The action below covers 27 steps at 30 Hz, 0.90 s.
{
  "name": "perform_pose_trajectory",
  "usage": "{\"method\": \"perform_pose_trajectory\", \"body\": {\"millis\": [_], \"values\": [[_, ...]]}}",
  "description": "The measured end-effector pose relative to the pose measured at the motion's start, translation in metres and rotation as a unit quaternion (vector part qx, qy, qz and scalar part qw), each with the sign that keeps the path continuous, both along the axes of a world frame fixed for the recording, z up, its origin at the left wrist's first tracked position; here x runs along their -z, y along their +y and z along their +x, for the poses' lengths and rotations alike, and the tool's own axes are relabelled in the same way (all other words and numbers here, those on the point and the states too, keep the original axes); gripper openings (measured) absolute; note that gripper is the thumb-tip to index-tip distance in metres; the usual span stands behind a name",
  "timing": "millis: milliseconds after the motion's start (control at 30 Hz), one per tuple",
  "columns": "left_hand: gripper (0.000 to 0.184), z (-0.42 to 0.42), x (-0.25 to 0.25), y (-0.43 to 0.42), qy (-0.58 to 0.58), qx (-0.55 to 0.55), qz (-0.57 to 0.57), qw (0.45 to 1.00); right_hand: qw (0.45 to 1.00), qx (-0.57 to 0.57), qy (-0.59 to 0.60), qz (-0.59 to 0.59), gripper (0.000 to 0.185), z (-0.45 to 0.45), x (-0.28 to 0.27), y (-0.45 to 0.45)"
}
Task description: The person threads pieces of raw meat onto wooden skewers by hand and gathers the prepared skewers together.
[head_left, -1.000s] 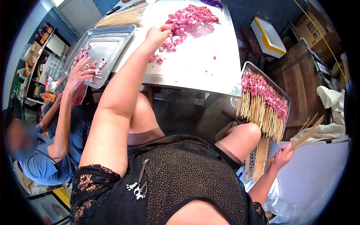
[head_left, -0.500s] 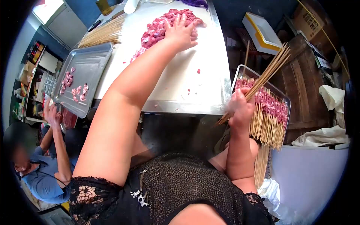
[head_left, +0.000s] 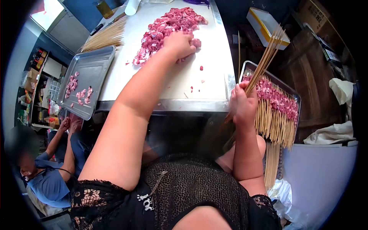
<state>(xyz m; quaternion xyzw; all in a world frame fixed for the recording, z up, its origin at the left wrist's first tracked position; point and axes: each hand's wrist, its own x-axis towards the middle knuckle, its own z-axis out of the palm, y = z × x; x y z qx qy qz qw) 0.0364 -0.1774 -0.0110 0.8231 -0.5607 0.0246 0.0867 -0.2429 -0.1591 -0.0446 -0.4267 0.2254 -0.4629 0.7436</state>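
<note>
The left hand [head_left: 179,46], which was laid spread across the pile of meat [head_left: 170,23] a moment earlier, is now drawn in, with its fingers curled at the pile's near edge. The fingertips are hidden by the back of the hand, so whether a piece is pinched cannot be told. Most of the pile is seen just beyond those fingers and to their left, and the change is best read as meat being gathered or picked out. In the right hand [head_left: 244,102] a bundle of skewers [head_left: 266,59] is gripped, the fingers pressed round it; both materials thus seem to be within reach at once. A single stick [head_left: 239,53] is seen upright above the right fingers, apart from the bundle; how it is held cannot be made out. Just to the right of those fingers, elbow room may be narrowed by a tray [head_left: 250,67] filled with skewered meat [head_left: 278,99]. Well to the left of the left fingers, a shallow metal tray [head_left: 83,63] with a few meat pieces [head_left: 71,85] is seen, and beyond it are a co-worker's hands [head_left: 76,125], well apart from the work.
</note>
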Motion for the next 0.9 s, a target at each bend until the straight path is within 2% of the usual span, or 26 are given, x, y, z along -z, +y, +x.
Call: {"method": "perform_pose_trajectory", "body": {"millis": [100, 167, 233, 300, 333, 400, 433, 467, 500, 533, 600, 633, 700, 733, 833, 900], "values": [[0.033, -0.016, 0.01, 0.041, -0.004, 0.03, -0.092, 0.995, 1.0, -0.014, -0.014, -0.024, 0.01, 0.002, 0.006, 0.003], [0.034, -0.028, 0.003, 0.067, 0.025, 0.034, -0.064, 0.997, 0.999, -0.012, -0.028, -0.041, 0.01, 0.003, 0.004, 0.008], [0.039, -0.03, 0.01, 0.086, 0.04, 0.034, -0.031, 0.998, 0.999, -0.031, 0.015, -0.042, 0.011, -0.001, -0.004, 0.013], [0.048, -0.038, 0.015, 0.11, 0.0, 0.044, -0.054, 0.998, 0.998, -0.036, 0.032, -0.045, 0.012, -0.002, -0.011, 0.014], [0.06, -0.044, 0.007, 0.12, 0.011, 0.02, 0.013, 1.0, 0.997, -0.047, 0.035, -0.041, 0.011, -0.002, -0.014, 0.014], [0.067, -0.046, 0.009, 0.136, 0.005, 0.007, 0.015, 1.0, 0.996, -0.072, 0.04, -0.042, 0.015, -0.003, -0.02, 0.019], [0.075, -0.045, 0.01, 0.14, -0.005, -0.004, 0.018, 1.0, 0.996, -0.074, 0.041, -0.042, 0.015, -0.001, -0.023, 0.021], [0.091, -0.043, 0.011, 0.144, 0.005, -0.014, 0.024, 1.0, 0.993, -0.084, 0.059, -0.054, 0.017, 0.002, -0.023, 0.023], [0.091, -0.04, 0.013, 0.148, 0.008, -0.015, 0.027, 1.0, 0.99, -0.094, 0.078, -0.063, 0.019, 0.003, -0.02, 0.025], [0.095, -0.034, 0.013, 0.15, 0.1, 0.012, -0.042, 0.994, 0.99, -0.088, 0.093, -0.059, 0.02, 0.005, -0.012, 0.024], [0.102, -0.027, 0.001, 0.151, 0.27, 0.06, -0.167, 0.947, 0.99, -0.087, 0.092, -0.055, 0.02, 0.0, 0.001, 0.026], [0.085, -0.03, -0.011, 0.152, 0.287, 0.035, -0.203, 0.935, 0.991, -0.084, 0.087, -0.051, 0.02, -0.002, 0.008, 0.028], [0.062, -0.014, -0.01, 0.146, 0.199, 0.044, -0.247, 0.947, 0.993, -0.081, 0.082, -0.019, 0.02, -0.004, 0.0, 0.04], [0.039, -0.01, -0.01, 0.145, 0.195, 0.039, -0.273, 0.941, 0.993, -0.087, 0.079, -0.029, 0.019, -0.005, -0.006, 0.043], [0.025, -0.001, -0.009, 0.144, 0.061, 0.05, -0.323, 0.943, 0.992, -0.098, 0.069, -0.035, 0.019, -0.004, -0.01, 0.045], [0.021, -0.007, -0.016, 0.146, 0.058, 0.051, -0.326, 0.942, 0.99, -0.099, 0.083, -0.055, 0.019, -0.005, -0.012, 0.046]]}}
